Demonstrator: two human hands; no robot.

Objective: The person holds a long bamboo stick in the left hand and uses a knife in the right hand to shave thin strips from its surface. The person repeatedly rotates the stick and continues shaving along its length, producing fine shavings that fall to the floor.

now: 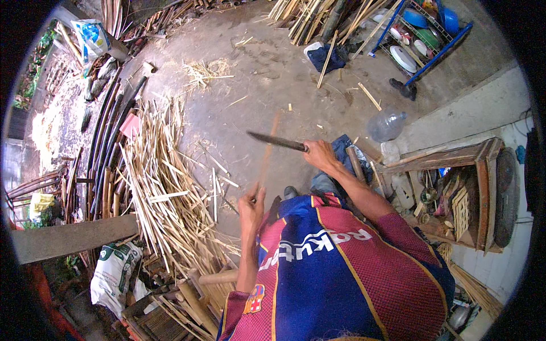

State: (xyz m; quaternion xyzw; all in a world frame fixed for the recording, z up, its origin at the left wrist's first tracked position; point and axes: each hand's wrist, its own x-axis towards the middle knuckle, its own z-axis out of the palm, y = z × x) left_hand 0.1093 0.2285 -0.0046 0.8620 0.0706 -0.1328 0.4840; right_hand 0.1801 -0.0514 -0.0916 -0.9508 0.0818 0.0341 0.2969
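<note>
My right hand (321, 155) is wrapped round the dark handle of a long-bladed knife (278, 141), whose blade points left. Lower and to the left, my left hand (250, 209) is closed on the near end of a thin wooden strip (264, 169). The strip stands out away from me and is smeared by motion. In this view the blade crosses the strip near its upper part; I cannot tell whether they touch. To the left of my left hand lies a large heap of pale split strips (162, 165).
Dark bent poles (108, 142) lie beyond the heap. A clear plastic bottle (387, 125) lies at right, near a wooden shelf unit (483, 193). A blue-framed dish rack (418, 45) stands at far right. A wooden beam (74, 237) and white sack (115, 275) are at left.
</note>
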